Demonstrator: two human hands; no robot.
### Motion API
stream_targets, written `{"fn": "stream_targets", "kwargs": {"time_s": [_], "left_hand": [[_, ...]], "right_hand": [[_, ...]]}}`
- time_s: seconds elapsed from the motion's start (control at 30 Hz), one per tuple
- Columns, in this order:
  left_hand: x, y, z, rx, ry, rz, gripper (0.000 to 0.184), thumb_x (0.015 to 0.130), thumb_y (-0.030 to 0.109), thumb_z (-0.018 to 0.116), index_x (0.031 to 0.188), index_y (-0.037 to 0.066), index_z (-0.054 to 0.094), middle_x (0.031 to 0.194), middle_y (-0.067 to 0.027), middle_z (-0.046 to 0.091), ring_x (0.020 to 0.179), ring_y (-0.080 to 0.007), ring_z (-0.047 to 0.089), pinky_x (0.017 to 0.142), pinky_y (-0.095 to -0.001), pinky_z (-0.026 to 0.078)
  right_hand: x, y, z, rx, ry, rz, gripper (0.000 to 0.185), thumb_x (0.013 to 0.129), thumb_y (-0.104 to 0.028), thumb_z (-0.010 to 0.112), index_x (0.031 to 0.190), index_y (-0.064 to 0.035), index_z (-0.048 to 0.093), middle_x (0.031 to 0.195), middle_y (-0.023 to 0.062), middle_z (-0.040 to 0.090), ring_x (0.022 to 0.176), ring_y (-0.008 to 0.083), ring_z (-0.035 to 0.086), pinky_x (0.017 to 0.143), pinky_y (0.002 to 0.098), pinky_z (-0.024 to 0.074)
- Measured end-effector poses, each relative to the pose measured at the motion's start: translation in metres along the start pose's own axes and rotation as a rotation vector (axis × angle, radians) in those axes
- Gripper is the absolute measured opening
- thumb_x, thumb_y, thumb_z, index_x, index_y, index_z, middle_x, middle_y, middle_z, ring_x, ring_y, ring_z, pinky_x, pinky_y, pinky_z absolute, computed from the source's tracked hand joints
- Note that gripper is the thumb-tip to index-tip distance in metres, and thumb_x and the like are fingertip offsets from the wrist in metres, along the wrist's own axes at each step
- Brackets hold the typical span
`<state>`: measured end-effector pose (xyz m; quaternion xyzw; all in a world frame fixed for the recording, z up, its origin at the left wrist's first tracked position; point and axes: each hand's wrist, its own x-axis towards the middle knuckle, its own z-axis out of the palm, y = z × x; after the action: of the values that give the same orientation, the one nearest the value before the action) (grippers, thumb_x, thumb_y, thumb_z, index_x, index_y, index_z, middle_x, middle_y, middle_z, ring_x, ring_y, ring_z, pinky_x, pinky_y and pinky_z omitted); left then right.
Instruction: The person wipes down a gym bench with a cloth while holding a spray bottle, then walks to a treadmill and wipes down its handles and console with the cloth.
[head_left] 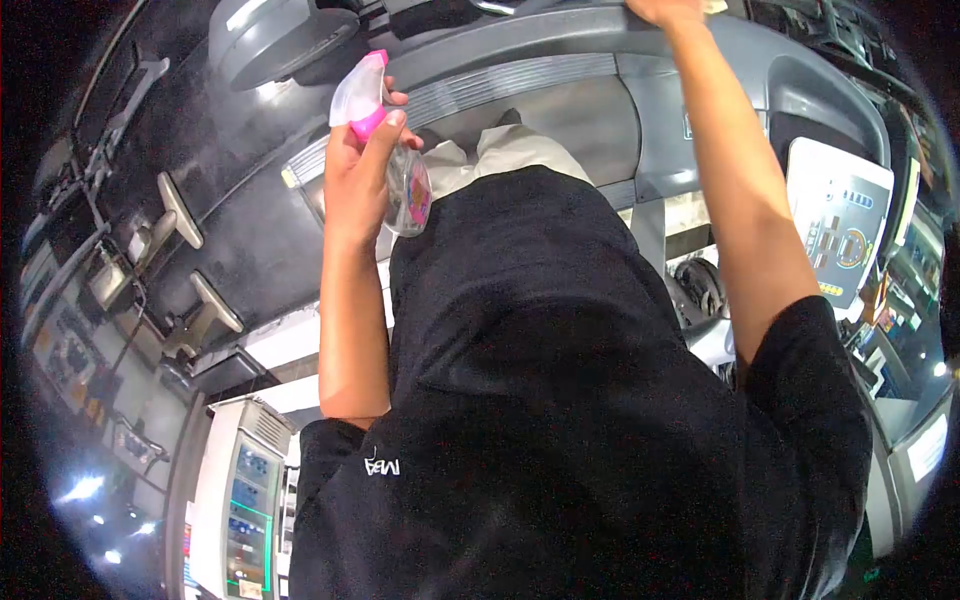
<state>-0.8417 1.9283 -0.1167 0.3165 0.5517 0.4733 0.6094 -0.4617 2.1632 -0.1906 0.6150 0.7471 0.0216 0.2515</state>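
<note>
While the left hand point(362, 165) grips the spray bottle point(412, 195), upper left, aiming its pink nozzle point(377, 57) bodyward seems unwise; what the cropped right hand point(668, 10), top right, holds, I cannot tell.

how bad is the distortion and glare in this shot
All in the head view: strong fisheye bend, corners black; glare spots at lower left; shirt dark, folds faint; bottle fairly clear; right hand cut off by the top edge.

My left hand point(368, 165) grips a tilted clear plastic, pink-collared spray bottle point(410, 190); pale-yellow material point(715, 6) shows beside my right hand point(668, 11).
</note>
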Motion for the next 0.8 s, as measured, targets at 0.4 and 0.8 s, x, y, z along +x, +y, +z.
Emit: {"fn": "stream_targets", "kwargs": {"time_s": [0.4, 0.8], "left_hand": [[0.007, 0.025, -0.018, -0.01, -0.106, 0.054, 0.045, 0.1, 0.016, 0.062, 0.139, -0.005, 0.055, 0.118, -0.0088, 0.067, 0.083, -0.0144, 0.066, 0.08, -0.0301, 0.052], [0.009, 0.012, -0.039, -0.072, -0.175, 0.031, 0.042, 0.101, 0.012, 0.06, 0.14, -0.002, 0.054, 0.118, -0.0092, 0.066, 0.084, -0.0146, 0.065, 0.079, -0.0302, 0.053]], "right_hand": [[-0.056, -0.231, -0.03, 0.614, 0.201, -0.436, 0.04, 0.087, -0.033, 0.064, 0.126, -0.0247, 0.069, 0.13, 0.0108, 0.068, 0.121, 0.035, 0.063, 0.106, 0.0504, 0.0448], [-0.054, 0.009, 0.039, 0.366, 0.782, 0.24, 0.03, 0.094, -0.026, 0.055, 0.114, -0.0089, 0.07, 0.114, 0.0261, 0.068, 0.102, 0.0432, 0.063, 0.094, 0.0548, 0.0456]]}}
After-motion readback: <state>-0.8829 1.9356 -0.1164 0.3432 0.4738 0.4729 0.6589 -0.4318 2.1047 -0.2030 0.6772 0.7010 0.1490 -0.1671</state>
